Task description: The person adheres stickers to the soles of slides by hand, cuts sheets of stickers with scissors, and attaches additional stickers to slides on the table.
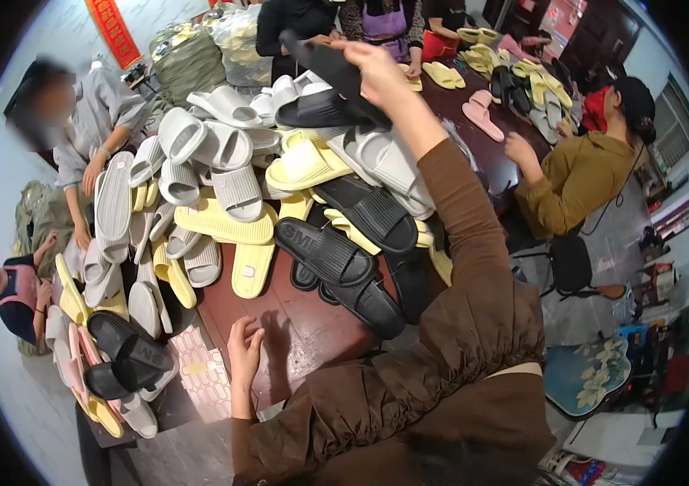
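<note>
My right hand [377, 74] is raised over the far side of the pile, its fingers closed on the edge of a black slipper [330, 71]. Low over the near part of the table, my left hand [245, 350] has loosely bent fingers held apart, with nothing in them. Black slippers [327, 251] lie beyond it, close to a yellow slipper [252, 269] with a small label on its sole. Grey slippers [237, 193] are heaped behind these, mixed with more yellow ones.
The dark red table [312, 344] carries the heap. A pink-patterned sheet [201, 374] and stacked slippers [130, 356] are at the left. Co-workers stand or sit around, including a person in an olive top [579, 182] at the right. Stuffed sacks [187, 69] stand behind.
</note>
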Motion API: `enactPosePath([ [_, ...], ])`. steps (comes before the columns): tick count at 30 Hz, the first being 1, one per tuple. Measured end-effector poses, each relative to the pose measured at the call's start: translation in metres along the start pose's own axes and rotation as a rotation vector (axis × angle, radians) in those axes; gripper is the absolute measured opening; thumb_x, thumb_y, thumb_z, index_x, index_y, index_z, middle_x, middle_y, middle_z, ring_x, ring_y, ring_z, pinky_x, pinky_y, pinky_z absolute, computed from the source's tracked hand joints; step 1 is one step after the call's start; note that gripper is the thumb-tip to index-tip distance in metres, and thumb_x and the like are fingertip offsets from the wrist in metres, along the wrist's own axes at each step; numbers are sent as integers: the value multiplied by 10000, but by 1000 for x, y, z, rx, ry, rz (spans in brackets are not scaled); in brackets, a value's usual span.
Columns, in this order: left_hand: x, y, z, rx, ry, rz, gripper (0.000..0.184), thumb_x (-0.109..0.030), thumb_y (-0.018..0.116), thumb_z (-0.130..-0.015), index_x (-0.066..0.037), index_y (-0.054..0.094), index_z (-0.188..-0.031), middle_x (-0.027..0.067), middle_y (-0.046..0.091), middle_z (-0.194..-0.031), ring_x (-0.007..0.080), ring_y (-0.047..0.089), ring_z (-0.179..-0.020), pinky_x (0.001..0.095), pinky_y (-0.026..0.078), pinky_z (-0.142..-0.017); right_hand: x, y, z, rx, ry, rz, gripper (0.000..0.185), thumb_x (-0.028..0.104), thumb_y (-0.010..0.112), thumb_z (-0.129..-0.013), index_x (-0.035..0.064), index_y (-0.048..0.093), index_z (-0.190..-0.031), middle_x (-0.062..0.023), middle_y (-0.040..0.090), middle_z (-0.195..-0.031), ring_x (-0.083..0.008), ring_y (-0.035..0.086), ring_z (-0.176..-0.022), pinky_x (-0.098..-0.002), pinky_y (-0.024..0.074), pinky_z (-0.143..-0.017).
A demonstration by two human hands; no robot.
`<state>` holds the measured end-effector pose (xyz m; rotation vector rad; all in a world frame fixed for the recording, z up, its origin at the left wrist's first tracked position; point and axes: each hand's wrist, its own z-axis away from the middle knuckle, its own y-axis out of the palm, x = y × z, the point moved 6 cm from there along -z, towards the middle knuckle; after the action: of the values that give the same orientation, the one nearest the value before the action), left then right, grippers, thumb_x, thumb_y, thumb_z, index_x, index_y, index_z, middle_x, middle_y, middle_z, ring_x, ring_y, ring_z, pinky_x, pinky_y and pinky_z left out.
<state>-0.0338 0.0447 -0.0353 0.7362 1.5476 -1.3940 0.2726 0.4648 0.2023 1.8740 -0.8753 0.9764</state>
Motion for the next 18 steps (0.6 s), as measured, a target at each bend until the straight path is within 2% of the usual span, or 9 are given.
enactPosePath([
  [1,-4,2,-4,9,17,14,308,-24,639,-882,19,563,-1178,122,576,-1160,218,645,-974,309,533,-817,8,-7,-16,20,8,10,320,125,575,-933,-14,597,-1220,-171,679,-1092,-249,657,-1022,-366,527,-899],
  [3,-12,6,-12,-1,33,48,313,-14,632,-888,20,556,-1189,111,581,-1152,199,647,-968,300,528,-818,15,-7,-39,301,263,-559,252,70,518,-956,-70,609,-1145,-198,662,-1113,-269,669,-991,-372,556,-890],
  [6,-29,16,-27,39,67,89,329,-23,638,-889,14,551,-1204,114,595,-1148,189,649,-969,293,531,-797,28,-11,-36,247,287,-600,249,76,476,-961,-70,618,-1105,-199,659,-1112,-288,658,-1004,-423,534,-933],
  [11,-57,21,-51,33,106,167,347,-29,642,-888,1,549,-1221,120,603,-1153,179,651,-946,292,532,-782,53,40,17,323,303,-655,268,98,479,-951,-95,612,-1081,-201,666,-1086,-302,666,-979,-431,553,-897],
  [14,-72,20,-64,67,154,247,387,-49,650,-889,-4,531,-1255,118,591,-1191,181,640,-972,295,525,-803,53,59,40,353,329,-714,286,115,488,-944,-102,611,-1084,-206,666,-1086,-304,668,-971,-434,557,-887],
  [17,-95,12,-75,45,208,297,450,-62,653,-889,-8,489,-1306,108,578,-1236,184,617,-1024,309,503,-866,56,73,64,326,264,-764,310,146,485,-948,-94,614,-1094,-210,664,-1096,-306,670,-961,-436,569,-853],
  [18,-100,8,-79,21,221,411,546,-93,693,-863,-26,450,-1348,103,569,-1255,197,585,-1095,315,480,-907,55,81,75,326,267,-771,310,146,485,-948,-94,614,-1094,-210,664,-1096,-306,670,-961,-436,569,-853],
])
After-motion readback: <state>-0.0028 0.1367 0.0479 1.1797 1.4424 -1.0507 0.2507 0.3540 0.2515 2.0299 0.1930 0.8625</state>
